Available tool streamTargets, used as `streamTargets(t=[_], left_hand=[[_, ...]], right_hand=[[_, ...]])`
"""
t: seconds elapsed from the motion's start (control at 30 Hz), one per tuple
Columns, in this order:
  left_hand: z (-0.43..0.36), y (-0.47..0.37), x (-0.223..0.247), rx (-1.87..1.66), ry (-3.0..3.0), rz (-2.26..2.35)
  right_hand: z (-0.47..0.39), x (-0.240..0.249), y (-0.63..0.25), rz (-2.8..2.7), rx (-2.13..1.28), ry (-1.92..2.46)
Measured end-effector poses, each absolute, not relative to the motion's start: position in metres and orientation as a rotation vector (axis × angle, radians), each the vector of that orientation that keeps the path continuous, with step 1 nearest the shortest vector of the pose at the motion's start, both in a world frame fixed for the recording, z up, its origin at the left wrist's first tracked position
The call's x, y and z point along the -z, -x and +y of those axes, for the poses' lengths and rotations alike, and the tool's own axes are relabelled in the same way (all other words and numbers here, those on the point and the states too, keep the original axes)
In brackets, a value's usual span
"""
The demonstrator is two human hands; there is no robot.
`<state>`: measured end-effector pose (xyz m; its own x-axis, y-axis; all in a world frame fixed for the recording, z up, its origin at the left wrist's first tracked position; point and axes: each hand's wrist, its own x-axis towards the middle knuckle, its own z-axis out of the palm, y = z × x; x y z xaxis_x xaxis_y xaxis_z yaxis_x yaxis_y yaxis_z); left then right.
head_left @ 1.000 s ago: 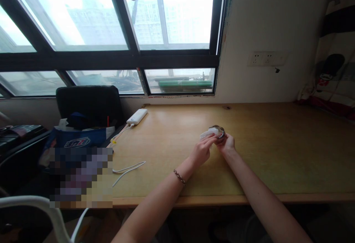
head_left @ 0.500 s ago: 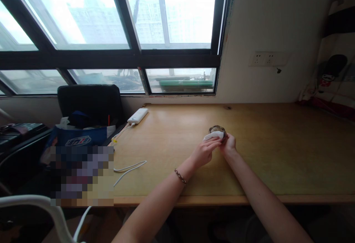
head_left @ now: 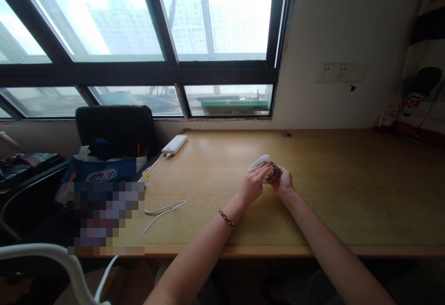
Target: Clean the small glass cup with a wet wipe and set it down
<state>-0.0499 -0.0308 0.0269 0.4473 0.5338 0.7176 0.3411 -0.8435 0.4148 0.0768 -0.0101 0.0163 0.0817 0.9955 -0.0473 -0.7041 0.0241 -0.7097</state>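
Note:
Above the middle of the wooden table (head_left: 215, 170), my right hand (head_left: 285, 183) is closed around the right side of a small, round, brownish glass dish (head_left: 274, 174). The dish is tilted, and much of it is covered by my fingers. My left hand (head_left: 251, 188), with a braided bracelet at the wrist, grips a folded white cloth or tissue (head_left: 260, 161). Its fingers press against the dish on the left, and the white piece sticks out past them at the dish's upper left rim.
A white power bank (head_left: 174, 145) with a cable lies at the table's back left corner. Another stretch of white cable (head_left: 167, 207) crosses the left edge. Beyond that edge stands a black chair (head_left: 114, 126) with a blue bag (head_left: 104, 170). A wall with sockets (head_left: 335, 73) rises behind.
My left hand and the white cloth have shifted up and left along the dish. The dish has turned in my right hand and its opening is less visible.

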Motion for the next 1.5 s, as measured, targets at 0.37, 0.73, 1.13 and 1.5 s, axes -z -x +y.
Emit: streamTargets(t=[0.37,0.73,1.13,1.5], left_hand=[[-0.025,0.045,-0.015,-1.413,-1.961,1.000],[-0.024,0.044,-0.024,-1.156,-1.053,0.792],[-0.006,0.055,-0.019,-1.275,-0.695,0.543],[-0.011,0.052,-0.017,-1.273,-0.692,0.539]], right_hand=[[-0.009,-0.025,-0.080,-0.383,-1.309,0.656],[-0.018,-0.027,-0.081,-1.026,-0.760,1.008],[-0.028,-0.034,-0.082,-1.842,-0.012,1.141],[-0.033,-0.036,-0.081,-2.006,0.049,1.105]])
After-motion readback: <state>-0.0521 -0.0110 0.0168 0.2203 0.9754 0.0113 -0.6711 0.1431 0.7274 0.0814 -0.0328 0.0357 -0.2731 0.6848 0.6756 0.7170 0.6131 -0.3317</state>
